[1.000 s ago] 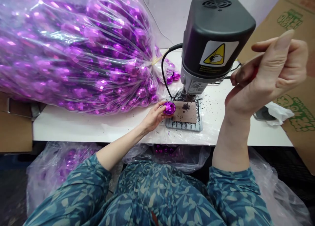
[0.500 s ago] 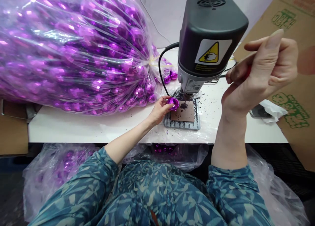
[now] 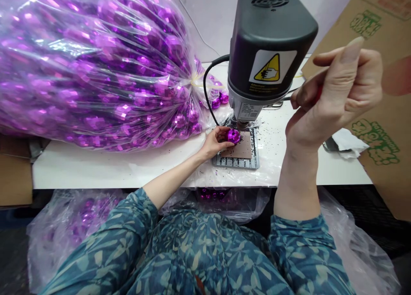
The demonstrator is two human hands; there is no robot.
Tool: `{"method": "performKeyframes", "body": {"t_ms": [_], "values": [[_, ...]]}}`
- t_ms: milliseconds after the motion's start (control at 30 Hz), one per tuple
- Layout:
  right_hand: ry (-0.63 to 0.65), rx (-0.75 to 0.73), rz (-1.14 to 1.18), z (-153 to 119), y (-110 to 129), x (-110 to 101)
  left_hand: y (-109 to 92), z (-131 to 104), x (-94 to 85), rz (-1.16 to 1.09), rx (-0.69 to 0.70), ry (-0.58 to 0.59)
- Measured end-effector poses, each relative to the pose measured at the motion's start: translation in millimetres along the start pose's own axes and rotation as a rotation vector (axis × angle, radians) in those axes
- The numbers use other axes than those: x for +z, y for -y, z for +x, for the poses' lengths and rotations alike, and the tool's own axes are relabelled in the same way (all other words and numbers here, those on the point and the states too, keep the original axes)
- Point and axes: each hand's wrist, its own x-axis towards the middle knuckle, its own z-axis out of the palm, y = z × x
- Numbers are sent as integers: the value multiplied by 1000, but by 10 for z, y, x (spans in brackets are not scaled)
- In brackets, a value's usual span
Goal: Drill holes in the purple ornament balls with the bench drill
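Observation:
My left hand (image 3: 212, 143) grips a shiny purple faceted ball (image 3: 233, 136) between thumb and fingers. The ball is at a square brown board (image 3: 244, 151), just below the chuck (image 3: 243, 125) of a dark grey drill press (image 3: 271, 42). Under the board lies the press's slotted metal base (image 3: 236, 163), strewn with dark shavings. On the right, raised beside the motor housing, my right hand (image 3: 337, 89) is closed round the red-ended lever (image 3: 318, 93) of the press. Its fingers hide most of the lever. The drill bit's tip cannot be made out.
A large tied clear bag (image 3: 96, 76) of purple balls fills the left of the white table (image 3: 112, 168). A cardboard box (image 3: 379, 115) stands at the right, near a crumpled white tissue (image 3: 349, 143). A black cable (image 3: 205, 87) loops left of the press.
My left hand has carried the ball rightward, from the board's left edge to beneath the chuck. My right hand keeps its grip on the lever. The whole view has shifted slightly.

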Motion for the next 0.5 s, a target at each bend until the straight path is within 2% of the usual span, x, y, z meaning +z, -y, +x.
{"method": "performKeyframes", "body": {"t_ms": [200,333,500], "values": [[7,-14,18,-2,-13,-11,19,-53,79,105,62,35],[-1,11,13,-5,7,-1,28,-126,189,88,97,55],[-6,4,23,9,5,3,38,-175,304,96,68,-2]]}}
